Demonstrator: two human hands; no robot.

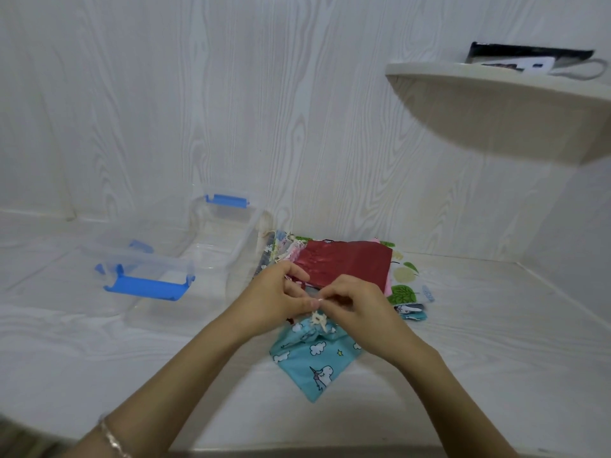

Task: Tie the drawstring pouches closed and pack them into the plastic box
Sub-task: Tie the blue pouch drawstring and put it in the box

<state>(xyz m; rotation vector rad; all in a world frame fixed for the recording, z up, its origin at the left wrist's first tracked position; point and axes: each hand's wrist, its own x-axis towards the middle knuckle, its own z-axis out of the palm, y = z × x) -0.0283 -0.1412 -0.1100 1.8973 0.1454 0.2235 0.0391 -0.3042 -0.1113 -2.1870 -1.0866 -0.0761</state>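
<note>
While the turquoise unicorn-print fabric pouch (314, 361) lies on the white bench (463, 342) at lower centre, left hand (281, 295) and right hand (357, 305) both pinch its cream drawstring (319, 317) with curled fingers (297, 300), clear blue-latched plastic box (228, 213) sitting centre left.

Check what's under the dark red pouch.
The dark red pouch lies on top; edges of a leaf-print pouch and other patterned pouches stick out beneath it. It covers the rest, so their number cannot be told.

shelf (496, 90): upper right | dark flat item (529, 55): on shelf
</note>
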